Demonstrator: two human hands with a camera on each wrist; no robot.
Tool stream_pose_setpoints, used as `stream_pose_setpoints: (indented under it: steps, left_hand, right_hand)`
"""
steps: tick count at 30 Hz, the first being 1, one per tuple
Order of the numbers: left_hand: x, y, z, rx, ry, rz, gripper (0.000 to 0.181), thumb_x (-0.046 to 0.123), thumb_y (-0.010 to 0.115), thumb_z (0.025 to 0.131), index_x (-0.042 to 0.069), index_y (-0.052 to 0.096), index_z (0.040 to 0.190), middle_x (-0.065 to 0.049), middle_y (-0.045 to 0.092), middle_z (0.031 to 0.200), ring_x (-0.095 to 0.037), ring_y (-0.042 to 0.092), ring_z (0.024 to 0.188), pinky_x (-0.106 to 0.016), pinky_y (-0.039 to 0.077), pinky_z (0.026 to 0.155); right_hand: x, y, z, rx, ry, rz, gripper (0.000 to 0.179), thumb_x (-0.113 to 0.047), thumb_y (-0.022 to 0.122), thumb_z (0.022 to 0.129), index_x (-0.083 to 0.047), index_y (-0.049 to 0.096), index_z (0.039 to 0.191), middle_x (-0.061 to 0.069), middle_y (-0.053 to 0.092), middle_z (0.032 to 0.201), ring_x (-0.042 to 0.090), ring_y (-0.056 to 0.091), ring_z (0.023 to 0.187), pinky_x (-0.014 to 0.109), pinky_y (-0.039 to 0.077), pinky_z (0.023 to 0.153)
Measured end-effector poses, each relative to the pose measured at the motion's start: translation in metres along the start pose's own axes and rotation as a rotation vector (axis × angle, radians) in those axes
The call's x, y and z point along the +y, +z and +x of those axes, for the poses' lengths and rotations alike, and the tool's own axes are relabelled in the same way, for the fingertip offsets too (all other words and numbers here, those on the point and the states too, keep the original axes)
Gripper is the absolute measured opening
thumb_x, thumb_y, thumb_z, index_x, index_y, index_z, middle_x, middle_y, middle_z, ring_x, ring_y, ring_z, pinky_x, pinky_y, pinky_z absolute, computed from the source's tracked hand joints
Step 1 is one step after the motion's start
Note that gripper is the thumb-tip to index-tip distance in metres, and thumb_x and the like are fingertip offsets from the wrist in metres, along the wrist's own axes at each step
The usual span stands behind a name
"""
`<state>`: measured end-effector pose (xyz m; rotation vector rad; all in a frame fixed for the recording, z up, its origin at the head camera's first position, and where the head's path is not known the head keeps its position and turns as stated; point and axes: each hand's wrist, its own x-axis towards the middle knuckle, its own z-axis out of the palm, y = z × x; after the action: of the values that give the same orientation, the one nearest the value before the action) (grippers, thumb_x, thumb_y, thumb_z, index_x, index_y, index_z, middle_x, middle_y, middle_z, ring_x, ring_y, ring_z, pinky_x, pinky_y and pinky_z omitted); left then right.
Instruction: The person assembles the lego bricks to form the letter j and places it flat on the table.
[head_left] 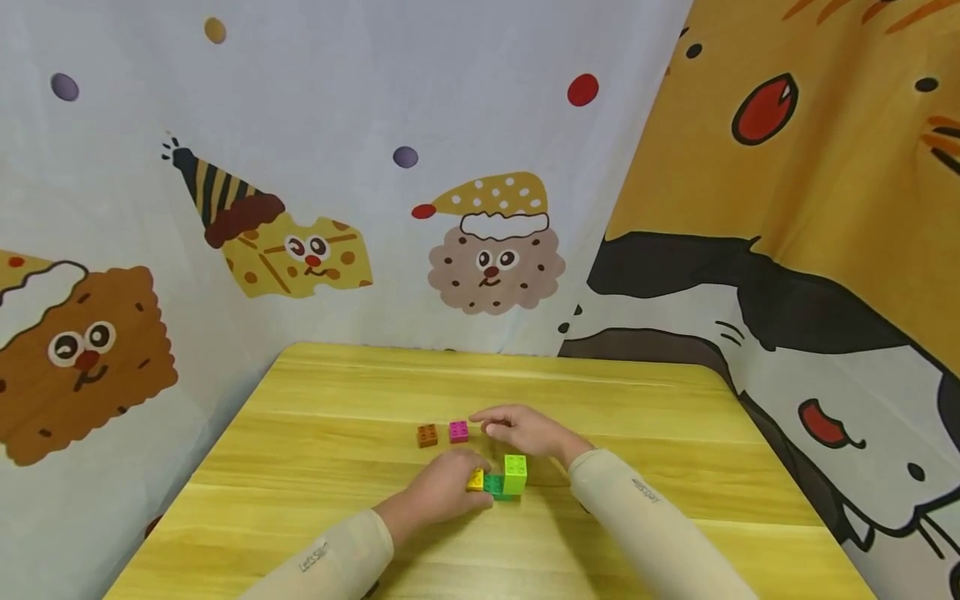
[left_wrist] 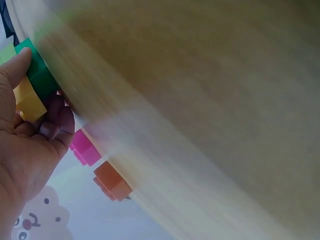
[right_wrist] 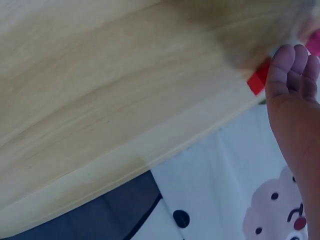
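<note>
My left hand [head_left: 441, 487] pinches a joined group of toy building bricks low over the front middle of the table. In the group are a yellow brick [head_left: 476, 479], a green brick [head_left: 492, 485] and, standing tall at the right end, lime green [head_left: 515, 473]. The left wrist view has the thumb against the green brick [left_wrist: 42, 72], with fingers curled beneath. Beyond the group hovers my right hand [head_left: 525, 429], its fingers relaxed and bent. A red brick [right_wrist: 258, 79] lies partly behind those fingers; the head view hides it. Left of the right fingertips sits a pink brick [head_left: 458, 432].
An orange-brown brick [head_left: 427, 435] stands left of the pink one. The wooden table [head_left: 315, 392] meets a cartoon-printed cloth [head_left: 390, 317] along its back edge, and more cloth hangs at both sides.
</note>
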<state>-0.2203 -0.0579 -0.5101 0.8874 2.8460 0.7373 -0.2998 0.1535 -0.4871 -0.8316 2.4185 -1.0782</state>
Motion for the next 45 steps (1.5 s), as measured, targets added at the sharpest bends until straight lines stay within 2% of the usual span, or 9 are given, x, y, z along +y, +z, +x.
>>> stream_pose_setpoints:
  steps: [9, 16, 21, 28, 32, 37, 39, 41, 45]
  left_hand:
    - [-0.001, 0.000, 0.002, 0.004, 0.009, 0.034, 0.042, 0.037, 0.089, 0.087, 0.013, 0.077, 0.119, 0.002, 0.078, 0.115, -0.018, 0.071, 0.111, -0.038, 0.061, 0.100]
    - [-0.001, 0.000, 0.002, 0.003, 0.004, 0.027, 0.043, 0.037, 0.088, 0.088, 0.012, 0.077, 0.121, 0.001, 0.078, 0.118, -0.018, 0.070, 0.112, -0.039, 0.060, 0.101]
    - [0.002, 0.000, 0.001, 0.008, 0.004, 0.028, 0.043, 0.036, 0.088, 0.087, 0.013, 0.077, 0.121, 0.000, 0.079, 0.117, -0.018, 0.072, 0.109, -0.038, 0.061, 0.099]
    - [0.002, 0.001, -0.001, 0.005, -0.017, 0.022, 0.044, 0.038, 0.088, 0.087, 0.012, 0.077, 0.121, -0.003, 0.079, 0.117, -0.019, 0.072, 0.109, -0.039, 0.061, 0.101]
    - [0.001, 0.000, -0.002, 0.012, -0.032, 0.019, 0.045, 0.038, 0.088, 0.087, 0.012, 0.077, 0.122, -0.005, 0.078, 0.120, -0.022, 0.072, 0.112, -0.041, 0.060, 0.102]
    - [0.002, 0.000, -0.005, 0.004, -0.060, 0.013, 0.047, 0.038, 0.088, 0.087, 0.012, 0.076, 0.124, -0.007, 0.077, 0.123, -0.024, 0.072, 0.114, -0.042, 0.061, 0.102]
    - [0.002, 0.000, -0.005, -0.005, -0.068, 0.008, 0.047, 0.039, 0.088, 0.087, 0.012, 0.076, 0.124, -0.006, 0.077, 0.124, -0.024, 0.072, 0.114, -0.042, 0.061, 0.102]
    - [0.003, 0.000, -0.005, -0.008, -0.072, 0.006, 0.047, 0.039, 0.088, 0.087, 0.012, 0.076, 0.124, -0.006, 0.077, 0.124, -0.025, 0.071, 0.115, -0.043, 0.061, 0.103]
    - [0.005, 0.001, -0.004, 0.001, -0.066, 0.018, 0.046, 0.038, 0.088, 0.088, 0.013, 0.076, 0.124, -0.007, 0.077, 0.125, -0.026, 0.071, 0.118, -0.044, 0.060, 0.105]
  right_hand:
    - [0.000, 0.009, 0.016, -0.090, 0.006, -0.050, 0.045, -0.014, 0.057, 0.111, -0.027, 0.059, 0.154, 0.004, 0.070, 0.139, 0.014, 0.060, 0.115, 0.044, 0.052, 0.111]
    - [0.002, 0.010, 0.019, -0.079, -0.029, -0.174, 0.044, -0.015, 0.064, 0.108, -0.023, 0.061, 0.151, 0.006, 0.068, 0.120, 0.011, 0.054, 0.097, 0.027, 0.052, 0.091]
    - [0.009, 0.006, 0.011, 0.031, -0.102, -0.315, 0.042, -0.019, 0.076, 0.101, -0.015, 0.070, 0.142, 0.007, 0.072, 0.116, 0.017, 0.063, 0.101, 0.030, 0.058, 0.089]
    - [0.022, 0.000, -0.012, 0.216, -0.011, -0.356, 0.018, -0.019, 0.086, 0.090, -0.016, 0.085, 0.108, 0.004, 0.080, 0.123, 0.025, 0.072, 0.113, 0.049, 0.059, 0.103]
    - [0.027, -0.006, -0.030, 0.289, 0.036, -0.423, 0.008, -0.018, 0.090, 0.086, -0.019, 0.086, 0.093, -0.001, 0.083, 0.110, 0.017, 0.070, 0.100, 0.041, 0.060, 0.094]
    - [0.032, -0.009, -0.052, 0.324, -0.009, -0.532, 0.010, -0.021, 0.092, 0.083, -0.018, 0.083, 0.086, -0.009, 0.080, 0.090, 0.007, 0.059, 0.082, 0.029, 0.055, 0.076]
    - [0.034, -0.008, -0.059, 0.325, -0.016, -0.563, 0.014, -0.023, 0.092, 0.084, -0.018, 0.080, 0.090, -0.010, 0.078, 0.089, 0.005, 0.057, 0.081, 0.027, 0.054, 0.075]
    - [0.036, -0.007, -0.066, 0.323, 0.001, -0.574, 0.023, -0.023, 0.091, 0.085, -0.017, 0.079, 0.104, -0.008, 0.077, 0.093, 0.008, 0.060, 0.084, 0.030, 0.057, 0.077]
    - [0.040, -0.007, -0.076, 0.304, 0.024, -0.579, 0.046, -0.021, 0.088, 0.090, -0.010, 0.073, 0.132, 0.004, 0.079, 0.116, 0.018, 0.071, 0.101, 0.041, 0.063, 0.092]
